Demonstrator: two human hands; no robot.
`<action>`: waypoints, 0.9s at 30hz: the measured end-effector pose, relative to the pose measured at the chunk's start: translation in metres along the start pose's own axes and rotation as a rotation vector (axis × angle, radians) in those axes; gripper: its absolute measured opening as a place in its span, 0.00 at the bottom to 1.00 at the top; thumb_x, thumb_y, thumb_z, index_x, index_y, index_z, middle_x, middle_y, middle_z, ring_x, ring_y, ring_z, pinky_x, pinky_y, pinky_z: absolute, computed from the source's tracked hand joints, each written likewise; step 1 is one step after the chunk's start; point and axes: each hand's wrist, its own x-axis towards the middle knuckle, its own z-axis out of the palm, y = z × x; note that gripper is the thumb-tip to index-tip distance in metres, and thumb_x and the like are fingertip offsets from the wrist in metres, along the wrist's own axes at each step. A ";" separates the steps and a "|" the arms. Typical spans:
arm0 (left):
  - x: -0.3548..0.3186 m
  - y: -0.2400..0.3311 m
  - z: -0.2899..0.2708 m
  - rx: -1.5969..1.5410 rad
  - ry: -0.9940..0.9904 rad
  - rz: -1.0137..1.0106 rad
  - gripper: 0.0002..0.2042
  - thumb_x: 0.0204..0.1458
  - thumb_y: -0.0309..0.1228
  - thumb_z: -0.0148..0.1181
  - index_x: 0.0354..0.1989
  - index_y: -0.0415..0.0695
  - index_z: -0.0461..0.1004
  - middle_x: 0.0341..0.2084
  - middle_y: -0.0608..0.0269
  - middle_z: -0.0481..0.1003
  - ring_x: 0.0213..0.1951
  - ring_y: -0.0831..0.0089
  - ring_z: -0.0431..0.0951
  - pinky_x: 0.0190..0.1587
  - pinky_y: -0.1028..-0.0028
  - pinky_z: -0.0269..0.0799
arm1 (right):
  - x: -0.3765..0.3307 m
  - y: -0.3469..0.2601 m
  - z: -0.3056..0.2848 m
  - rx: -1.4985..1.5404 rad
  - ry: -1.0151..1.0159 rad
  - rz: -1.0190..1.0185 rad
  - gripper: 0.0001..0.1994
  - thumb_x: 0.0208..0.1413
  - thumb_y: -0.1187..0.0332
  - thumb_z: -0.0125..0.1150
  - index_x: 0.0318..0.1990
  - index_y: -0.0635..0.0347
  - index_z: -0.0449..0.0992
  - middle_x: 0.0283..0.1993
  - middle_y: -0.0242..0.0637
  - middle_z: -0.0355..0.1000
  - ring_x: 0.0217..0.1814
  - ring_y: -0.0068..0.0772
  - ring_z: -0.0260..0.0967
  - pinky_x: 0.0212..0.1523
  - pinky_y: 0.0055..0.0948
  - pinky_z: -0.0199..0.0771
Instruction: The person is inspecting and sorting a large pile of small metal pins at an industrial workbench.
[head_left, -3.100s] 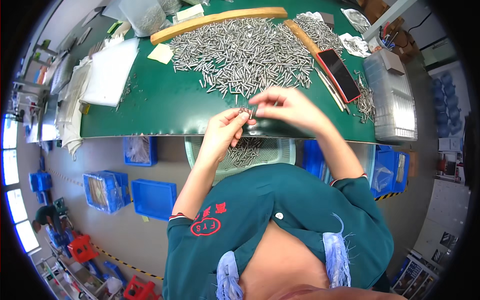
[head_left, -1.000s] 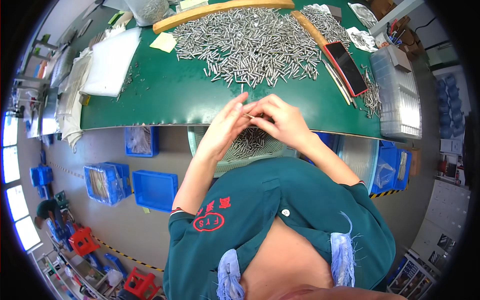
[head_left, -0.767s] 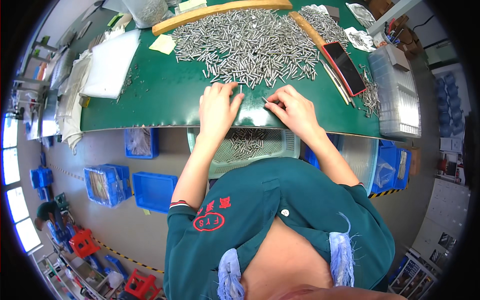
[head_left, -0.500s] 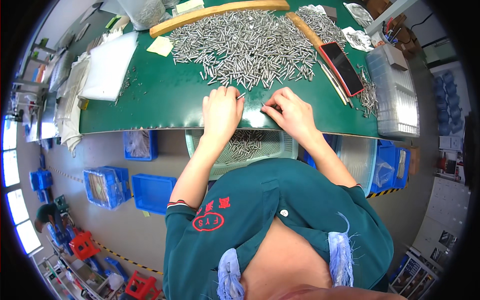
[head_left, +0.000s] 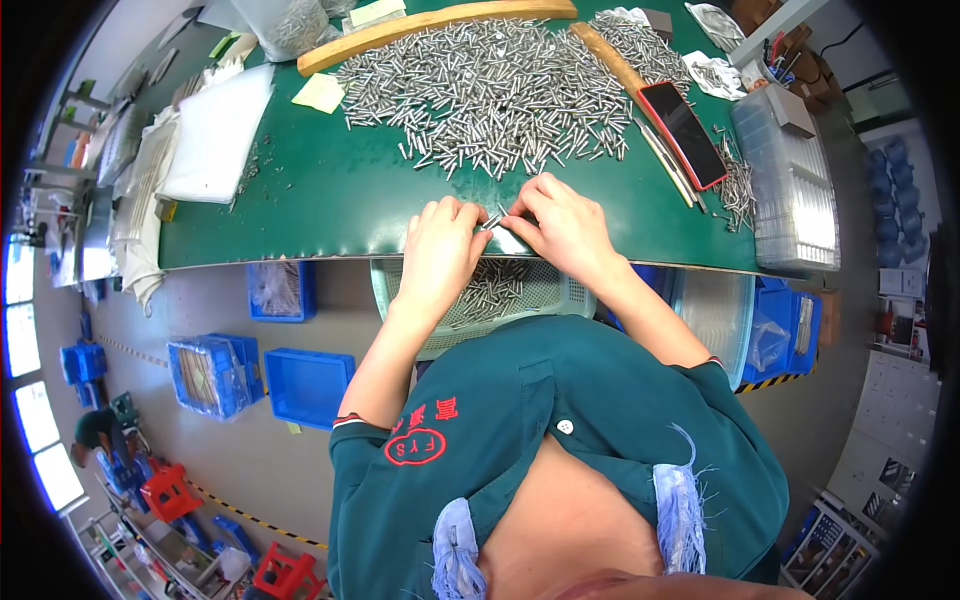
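Observation:
Over the near edge of the green table (head_left: 330, 215), my two hands almost meet. My left hand (head_left: 443, 248) pinches a small shiny metal pin (head_left: 491, 223) between thumb and fingertips. My right hand (head_left: 565, 228) is closed close beside it, its fingertips around something thin and too small to make out. Whether that thin thing touches the pin I cannot tell. Beyond both hands spreads a large heap of similar metal pins (head_left: 490, 95). Below the table edge, a pale green basket (head_left: 384, 290) holds more pins, partly hidden by my left forearm.
Wooden bars (head_left: 430, 22) border the heap. To its right lie a red-edged phone (head_left: 684, 135), thin rods (head_left: 668, 165) and a small pin pile (head_left: 737, 190). Clear plastic trays (head_left: 790, 190) stack at the right end; white sheets (head_left: 215, 135) lie left. Blue crates (head_left: 308, 385) stand on the floor.
My right hand has moved left and my left hand slightly right, so the fingertips now come together at the pin. The heap looks the same.

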 end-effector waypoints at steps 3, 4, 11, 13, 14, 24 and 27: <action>0.001 -0.002 -0.001 -0.018 -0.015 0.035 0.08 0.45 0.32 0.64 0.33 0.46 0.74 0.29 0.65 0.71 0.35 0.64 0.71 0.39 0.66 0.64 | 0.001 0.000 0.000 -0.014 0.002 -0.003 0.09 0.47 0.62 0.66 0.29 0.54 0.73 0.35 0.29 0.68 0.37 0.32 0.71 0.33 0.32 0.72; 0.001 -0.002 -0.002 -0.024 -0.017 0.040 0.08 0.45 0.32 0.64 0.33 0.46 0.74 0.29 0.65 0.71 0.35 0.64 0.71 0.39 0.67 0.64 | 0.001 0.001 0.000 -0.020 0.001 -0.003 0.09 0.47 0.63 0.66 0.29 0.54 0.73 0.35 0.29 0.68 0.37 0.32 0.71 0.33 0.32 0.72; 0.004 -0.004 0.001 0.030 -0.001 0.046 0.07 0.46 0.33 0.63 0.30 0.47 0.74 0.28 0.65 0.70 0.34 0.64 0.70 0.38 0.66 0.62 | 0.000 0.001 -0.001 -0.027 0.007 -0.046 0.08 0.47 0.63 0.65 0.30 0.53 0.74 0.35 0.29 0.68 0.37 0.31 0.71 0.33 0.32 0.72; 0.005 -0.003 0.005 0.097 0.034 0.003 0.08 0.45 0.34 0.64 0.30 0.46 0.73 0.28 0.64 0.70 0.34 0.63 0.70 0.37 0.64 0.62 | -0.003 -0.001 -0.004 -0.018 -0.008 -0.052 0.08 0.47 0.63 0.65 0.30 0.53 0.74 0.35 0.29 0.67 0.37 0.31 0.71 0.33 0.32 0.72; 0.006 -0.004 0.006 0.098 0.034 0.002 0.08 0.45 0.34 0.64 0.30 0.46 0.73 0.28 0.64 0.70 0.34 0.63 0.70 0.37 0.64 0.62 | -0.004 -0.002 -0.005 -0.009 -0.022 -0.057 0.08 0.47 0.63 0.66 0.30 0.53 0.74 0.35 0.28 0.67 0.36 0.31 0.70 0.33 0.32 0.72; 0.004 -0.002 0.004 0.056 0.078 -0.092 0.07 0.47 0.34 0.62 0.31 0.46 0.74 0.26 0.64 0.71 0.34 0.63 0.71 0.37 0.64 0.63 | -0.005 -0.003 -0.003 -0.006 -0.043 -0.018 0.09 0.47 0.61 0.66 0.32 0.53 0.74 0.36 0.29 0.67 0.36 0.32 0.70 0.34 0.32 0.72; 0.012 -0.009 -0.001 0.066 0.151 -0.071 0.06 0.49 0.33 0.61 0.34 0.46 0.76 0.28 0.64 0.73 0.35 0.63 0.72 0.38 0.65 0.64 | -0.004 -0.011 -0.001 0.085 -0.041 0.026 0.10 0.47 0.61 0.65 0.34 0.53 0.74 0.38 0.31 0.67 0.40 0.34 0.69 0.38 0.33 0.72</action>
